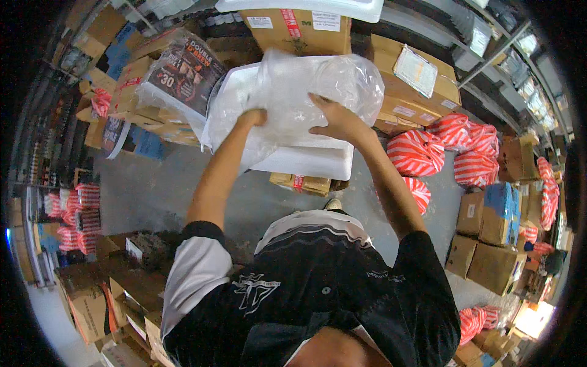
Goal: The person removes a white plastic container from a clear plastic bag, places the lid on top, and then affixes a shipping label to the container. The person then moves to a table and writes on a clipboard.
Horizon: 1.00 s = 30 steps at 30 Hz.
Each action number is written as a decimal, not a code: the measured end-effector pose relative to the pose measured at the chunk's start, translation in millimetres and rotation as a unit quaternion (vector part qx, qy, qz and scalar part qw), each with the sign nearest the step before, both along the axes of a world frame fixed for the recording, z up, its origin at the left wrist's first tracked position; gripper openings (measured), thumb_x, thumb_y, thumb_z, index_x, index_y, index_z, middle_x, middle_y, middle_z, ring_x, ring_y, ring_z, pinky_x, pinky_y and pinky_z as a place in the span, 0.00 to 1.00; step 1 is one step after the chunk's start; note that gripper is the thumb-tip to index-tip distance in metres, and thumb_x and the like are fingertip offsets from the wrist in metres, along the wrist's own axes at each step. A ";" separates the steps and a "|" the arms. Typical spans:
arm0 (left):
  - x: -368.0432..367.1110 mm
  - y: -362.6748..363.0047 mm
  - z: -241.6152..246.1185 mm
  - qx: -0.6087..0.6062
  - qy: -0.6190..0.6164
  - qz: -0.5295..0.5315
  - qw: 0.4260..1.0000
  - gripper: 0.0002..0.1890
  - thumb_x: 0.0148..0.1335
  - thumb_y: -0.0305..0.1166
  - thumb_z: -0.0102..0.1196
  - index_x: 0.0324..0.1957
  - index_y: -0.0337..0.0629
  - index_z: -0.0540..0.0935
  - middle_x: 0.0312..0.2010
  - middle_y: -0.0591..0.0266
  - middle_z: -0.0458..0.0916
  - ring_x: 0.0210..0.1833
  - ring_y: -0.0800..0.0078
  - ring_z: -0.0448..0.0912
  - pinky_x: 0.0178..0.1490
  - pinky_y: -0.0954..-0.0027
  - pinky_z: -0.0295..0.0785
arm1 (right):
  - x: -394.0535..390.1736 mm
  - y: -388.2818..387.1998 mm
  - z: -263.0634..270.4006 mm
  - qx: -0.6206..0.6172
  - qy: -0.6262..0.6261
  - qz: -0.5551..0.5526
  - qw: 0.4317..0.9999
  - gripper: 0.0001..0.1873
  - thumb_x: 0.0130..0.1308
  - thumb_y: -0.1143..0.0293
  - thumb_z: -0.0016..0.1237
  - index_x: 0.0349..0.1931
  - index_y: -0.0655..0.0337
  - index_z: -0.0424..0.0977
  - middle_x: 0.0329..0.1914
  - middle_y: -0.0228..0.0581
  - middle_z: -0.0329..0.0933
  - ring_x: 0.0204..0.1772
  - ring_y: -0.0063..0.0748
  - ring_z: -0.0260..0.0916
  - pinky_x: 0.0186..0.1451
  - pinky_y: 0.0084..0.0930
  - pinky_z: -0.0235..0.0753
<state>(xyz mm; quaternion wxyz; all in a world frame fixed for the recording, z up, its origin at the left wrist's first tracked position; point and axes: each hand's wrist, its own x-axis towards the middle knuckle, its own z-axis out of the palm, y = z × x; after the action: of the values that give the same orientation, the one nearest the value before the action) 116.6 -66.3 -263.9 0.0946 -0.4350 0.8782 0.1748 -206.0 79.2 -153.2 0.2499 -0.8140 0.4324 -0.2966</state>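
Before me a sheet or bag of clear plastic (339, 87) lies loosely over white foam pieces (302, 160), blurred along its far edge. My left hand (253, 117) is at the plastic's left part, fingers curled and partly hidden, so a grip on it is not certain. Over the right part of the plastic is my right hand (341, 120), its thumb and fingers spread, holding nothing visible. The foam has a smooth white front face and rests above a flattened cardboard box (305, 182) with red tape.
A taped carton (298, 32) stands behind the foam. A printed box in plastic wrap (185, 73) is left, and cartons (412, 82) are right. Red-and-white striped bags (415, 151) sit on the floor. Open cartons (87, 307) lie behind me at left; shelves line both sides.
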 end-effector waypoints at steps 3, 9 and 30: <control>9.2 14.4 -25.9 0.203 -0.097 -0.033 0.974 0.31 0.59 0.30 0.65 0.66 0.40 0.78 0.67 0.45 0.77 0.72 0.48 0.70 0.77 0.56 0.61 | -19.9 28.2 65.1 -0.002 -0.058 -0.079 0.995 0.46 0.57 0.52 0.69 0.74 0.57 0.65 0.70 0.60 0.71 0.70 0.57 0.71 0.68 0.45 0.74; 39.2 15.0 60.4 -0.061 0.293 0.101 0.949 0.38 0.60 0.39 0.70 0.71 0.40 0.73 0.71 0.47 0.72 0.74 0.51 0.69 0.76 0.56 0.62 | -60.2 5.9 -7.6 -0.078 0.190 -0.202 0.958 0.59 0.54 0.32 0.65 0.81 0.48 0.54 0.77 0.74 0.56 0.78 0.72 0.57 0.73 0.64 0.62; 55.9 51.4 -16.7 -0.116 0.314 0.148 0.930 0.32 0.74 0.51 0.54 0.74 0.47 0.70 0.71 0.47 0.71 0.72 0.50 0.69 0.72 0.54 0.68 | 22.6 -110.5 -103.5 0.056 0.113 -0.132 0.983 0.33 0.65 0.46 0.60 0.61 0.62 0.77 0.61 0.61 0.79 0.63 0.59 0.77 0.68 0.47 0.74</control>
<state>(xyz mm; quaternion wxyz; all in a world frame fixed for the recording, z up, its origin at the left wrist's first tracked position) 172.4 -14.9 -280.6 -0.2646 -0.4907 0.8029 0.2112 -183.4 -31.3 -256.7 0.2032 -0.7626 0.5777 -0.2085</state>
